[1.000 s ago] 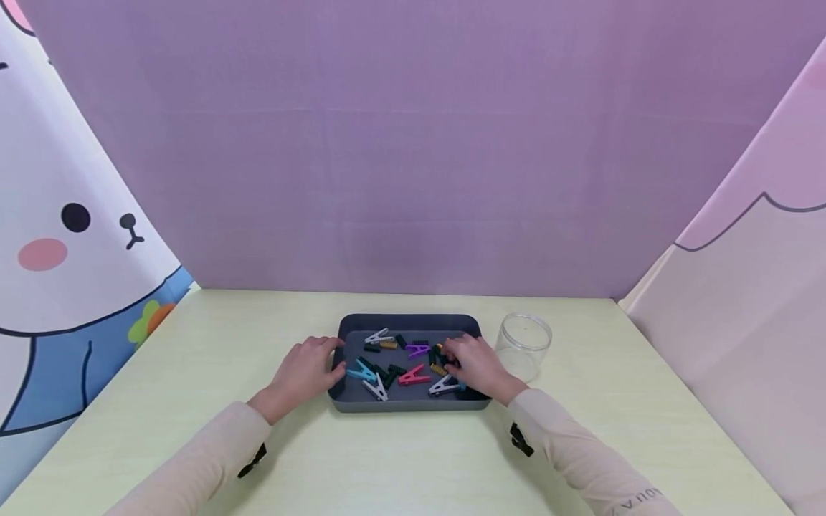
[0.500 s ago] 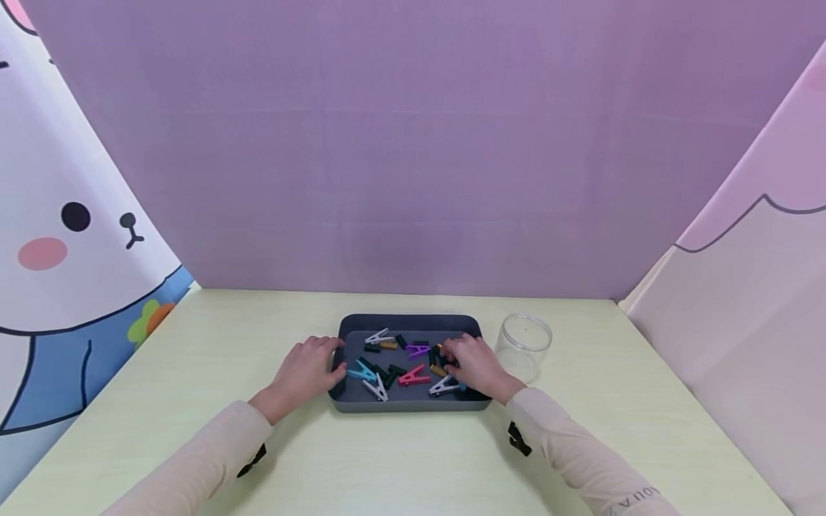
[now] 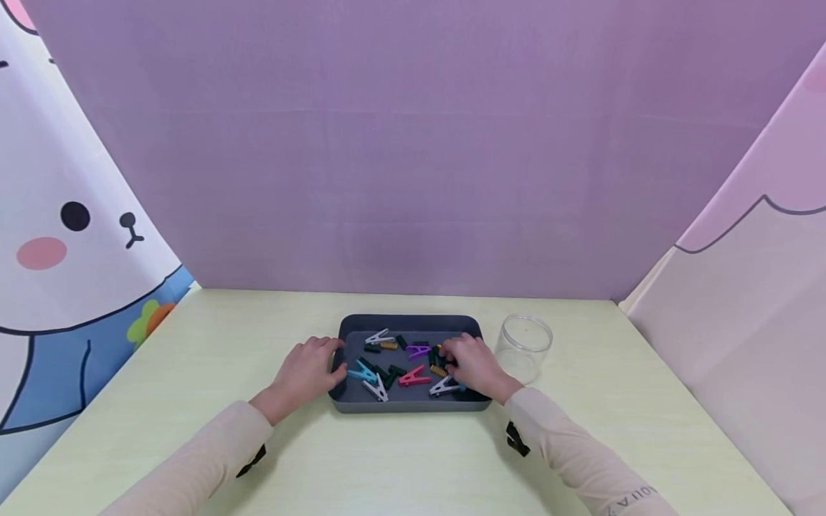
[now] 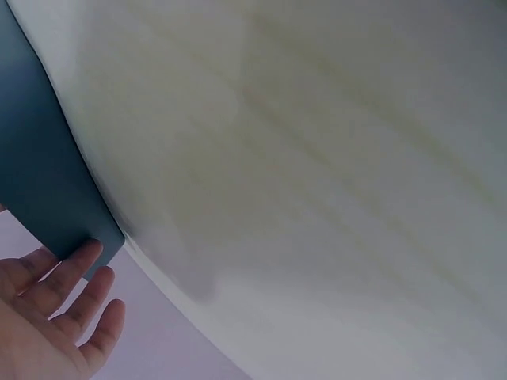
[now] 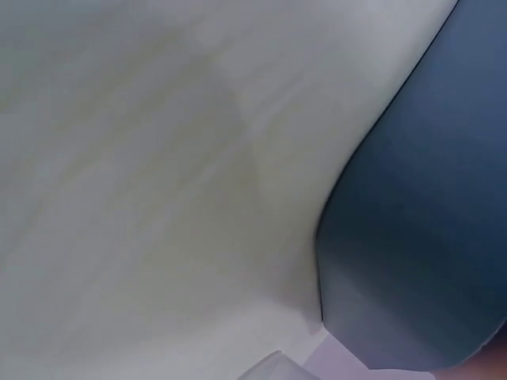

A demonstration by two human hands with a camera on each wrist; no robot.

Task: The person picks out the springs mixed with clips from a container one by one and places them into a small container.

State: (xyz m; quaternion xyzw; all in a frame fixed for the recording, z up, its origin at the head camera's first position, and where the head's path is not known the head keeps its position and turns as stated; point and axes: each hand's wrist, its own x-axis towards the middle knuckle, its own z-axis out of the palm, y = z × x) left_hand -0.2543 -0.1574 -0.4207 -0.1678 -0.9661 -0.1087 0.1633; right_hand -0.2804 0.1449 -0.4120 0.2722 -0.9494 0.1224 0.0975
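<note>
**Operator:** Looking down from the head camera, I see a dark grey rectangular plastic tray [image 3: 409, 320] in the middle of a pale yellow-green table [image 3: 193, 373], with small coloured plastic clothes pegs [image 3: 413, 375] scattered inside it.

**Listener:** Where are the hands?

**Operator:** My left hand [image 3: 308, 370] rests against the tray's left wall, fingers straight and relaxed, gripping nothing. My right hand [image 3: 474, 365] reaches into the tray's right side, its fingers curled down among the pegs; I think they pinch a dark peg, though I cannot tell for sure.

**Listener:** How would a peg handle?

**Operator:** Light and stiff, I judge, with a springy hinge. Best pinched across its flat sides, since the smooth plastic could slip.

**Listener:** Anything else nearby?

**Operator:** A clear round plastic jar [image 3: 525, 346] stands just right of the tray.
</note>
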